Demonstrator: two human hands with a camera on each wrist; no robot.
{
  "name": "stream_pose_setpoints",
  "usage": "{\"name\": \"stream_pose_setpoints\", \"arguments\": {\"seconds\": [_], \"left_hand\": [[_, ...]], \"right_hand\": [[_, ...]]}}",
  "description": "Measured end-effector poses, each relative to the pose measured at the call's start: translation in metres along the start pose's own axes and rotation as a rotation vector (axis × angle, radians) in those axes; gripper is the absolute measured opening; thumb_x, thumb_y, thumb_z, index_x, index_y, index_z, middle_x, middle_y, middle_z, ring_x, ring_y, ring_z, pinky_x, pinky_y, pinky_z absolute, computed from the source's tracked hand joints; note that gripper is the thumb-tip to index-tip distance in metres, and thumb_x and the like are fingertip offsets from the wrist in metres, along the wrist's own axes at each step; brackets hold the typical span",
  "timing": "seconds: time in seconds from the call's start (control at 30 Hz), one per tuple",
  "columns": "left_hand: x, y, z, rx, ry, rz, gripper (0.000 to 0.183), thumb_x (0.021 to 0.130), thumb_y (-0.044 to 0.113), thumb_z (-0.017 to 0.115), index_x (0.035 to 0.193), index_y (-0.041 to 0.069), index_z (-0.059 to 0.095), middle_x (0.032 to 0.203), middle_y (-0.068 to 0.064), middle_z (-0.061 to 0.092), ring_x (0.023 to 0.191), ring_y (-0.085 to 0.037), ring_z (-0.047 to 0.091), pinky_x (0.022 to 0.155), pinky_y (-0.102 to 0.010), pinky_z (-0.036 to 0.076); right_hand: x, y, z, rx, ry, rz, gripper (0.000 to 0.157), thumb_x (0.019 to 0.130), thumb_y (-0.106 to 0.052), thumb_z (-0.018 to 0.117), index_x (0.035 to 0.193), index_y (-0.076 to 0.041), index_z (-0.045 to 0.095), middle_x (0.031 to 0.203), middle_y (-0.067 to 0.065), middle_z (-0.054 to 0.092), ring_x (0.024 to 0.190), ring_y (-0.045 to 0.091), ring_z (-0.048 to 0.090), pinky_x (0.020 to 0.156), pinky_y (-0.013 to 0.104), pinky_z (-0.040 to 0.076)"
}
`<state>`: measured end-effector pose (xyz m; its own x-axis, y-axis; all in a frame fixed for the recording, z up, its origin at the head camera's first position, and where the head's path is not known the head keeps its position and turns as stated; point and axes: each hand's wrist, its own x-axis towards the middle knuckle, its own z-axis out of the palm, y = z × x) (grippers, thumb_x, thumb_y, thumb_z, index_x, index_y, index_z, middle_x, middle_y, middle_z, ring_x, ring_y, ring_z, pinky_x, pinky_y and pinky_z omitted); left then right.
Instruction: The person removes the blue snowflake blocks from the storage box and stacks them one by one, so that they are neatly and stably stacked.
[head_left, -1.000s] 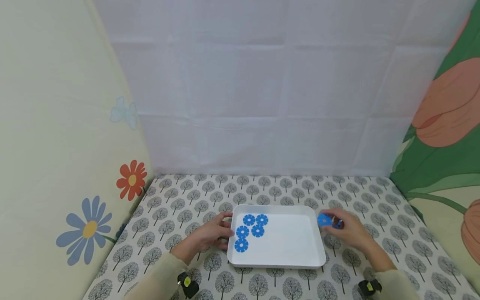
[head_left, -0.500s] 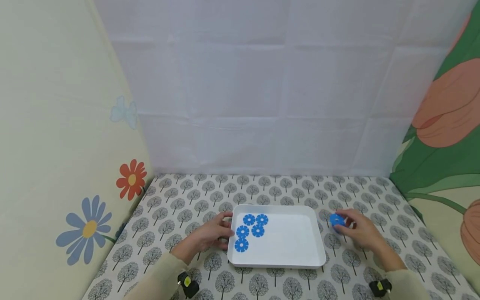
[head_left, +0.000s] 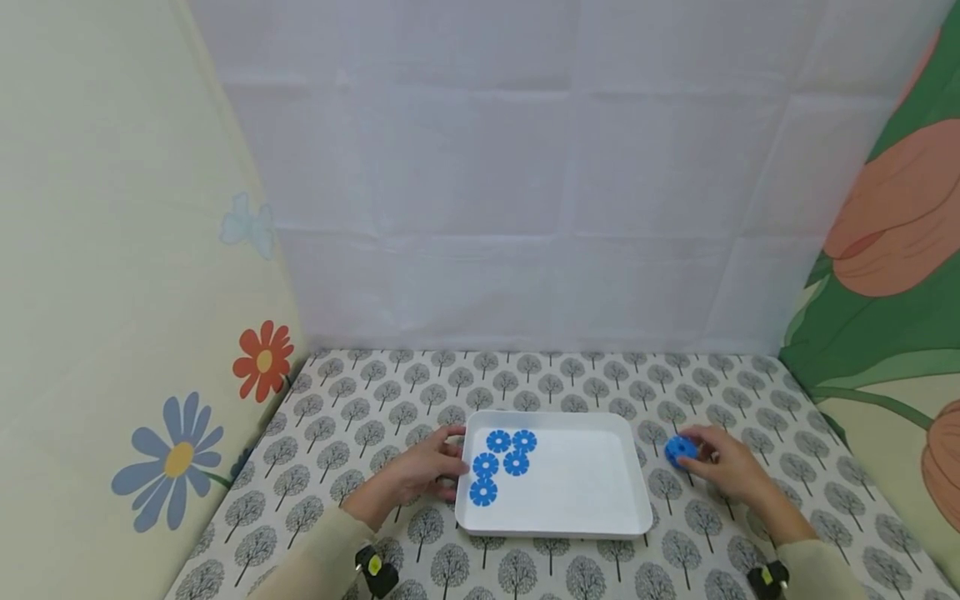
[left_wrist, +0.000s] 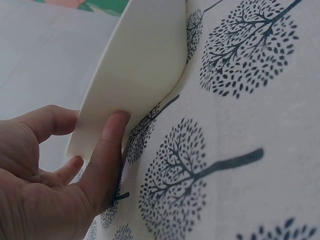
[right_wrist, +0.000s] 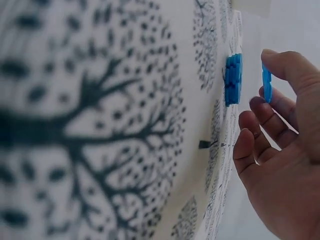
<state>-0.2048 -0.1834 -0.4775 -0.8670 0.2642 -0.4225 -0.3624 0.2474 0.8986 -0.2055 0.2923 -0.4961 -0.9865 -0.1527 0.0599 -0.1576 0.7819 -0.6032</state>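
Observation:
My right hand (head_left: 723, 467) pinches a blue notched disc (right_wrist: 267, 84) between thumb and fingertips, right of the tray. Close by stands a short stack of similar blue discs (right_wrist: 233, 80) on the table, a small gap from the held one in the right wrist view. At the left end of a shallow white tray (head_left: 577, 487), my left hand (head_left: 420, 468) grips the edge, a digit lying along the outer wall and others at the rim. Several blue notched discs (head_left: 516, 462) lie flat in the tray's left part.
A white cloth with grey trees (head_left: 517, 569) covers the table. Behind it hangs a white sheet (head_left: 540, 208), with flower-printed panels (head_left: 180, 458) at both sides. Dark straps with small cameras (head_left: 377, 572) sit on the wrists.
My right hand has moved right, away from the tray's right edge, with blue discs; it now holds one beside a stack. The left hand, tray and discs inside stay put.

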Motion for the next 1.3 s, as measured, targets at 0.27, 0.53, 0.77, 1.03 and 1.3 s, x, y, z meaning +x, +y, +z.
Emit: {"name": "stream_pose_setpoints", "arguments": {"seconds": [0.27, 0.53, 0.77, 1.03, 1.3], "left_hand": [[-0.001, 0.001, 0.000, -0.001, -0.002, -0.001, 0.079, 0.088, 0.000, 0.069, 0.156, 0.009, 0.029, 0.127, -0.022, 0.053, 0.097, -0.031, 0.066, 0.073, -0.042, 0.062], [0.001, -0.001, 0.000, 0.005, 0.000, 0.002, 0.080, 0.088, 0.001, 0.070, 0.156, 0.010, 0.029, 0.126, -0.022, 0.052, 0.098, -0.030, 0.065, 0.073, -0.042, 0.062], [0.002, -0.003, -0.001, 0.004, -0.006, 0.007, 0.080, 0.088, 0.001, 0.070, 0.156, 0.010, 0.028, 0.128, -0.022, 0.052, 0.098, -0.030, 0.065, 0.073, -0.042, 0.062], [0.002, -0.003, 0.000, 0.007, -0.001, 0.010, 0.080, 0.088, 0.001, 0.070, 0.156, 0.009, 0.028, 0.128, -0.022, 0.052, 0.097, -0.030, 0.065, 0.072, -0.041, 0.062], [0.001, -0.002, 0.001, 0.015, 0.006, 0.003, 0.079, 0.088, 0.001, 0.070, 0.156, 0.010, 0.029, 0.127, -0.021, 0.053, 0.096, -0.030, 0.065, 0.071, -0.041, 0.062]], "right_hand": [[0.000, 0.007, 0.004, -0.006, 0.008, -0.042, 0.040, 0.086, -0.015, 0.079, 0.121, 0.002, 0.067, 0.103, 0.009, 0.060, 0.081, 0.015, 0.053, 0.065, 0.027, 0.047], [0.005, 0.010, 0.003, -0.016, -0.053, 0.018, 0.045, 0.086, -0.020, 0.080, 0.123, 0.001, 0.066, 0.105, 0.010, 0.060, 0.084, 0.017, 0.054, 0.071, 0.031, 0.048], [0.007, 0.011, 0.002, -0.020, -0.082, 0.042, 0.048, 0.086, -0.024, 0.081, 0.125, 0.000, 0.065, 0.107, 0.010, 0.061, 0.087, 0.018, 0.054, 0.073, 0.033, 0.048], [0.008, 0.010, -0.001, -0.028, -0.109, 0.037, 0.050, 0.087, -0.027, 0.080, 0.125, 0.000, 0.065, 0.108, 0.010, 0.061, 0.088, 0.019, 0.055, 0.075, 0.035, 0.049], [0.010, 0.006, -0.001, -0.034, -0.118, 0.045, 0.047, 0.087, -0.025, 0.080, 0.124, 0.001, 0.065, 0.105, 0.009, 0.061, 0.088, 0.019, 0.055, 0.074, 0.034, 0.048]]}}
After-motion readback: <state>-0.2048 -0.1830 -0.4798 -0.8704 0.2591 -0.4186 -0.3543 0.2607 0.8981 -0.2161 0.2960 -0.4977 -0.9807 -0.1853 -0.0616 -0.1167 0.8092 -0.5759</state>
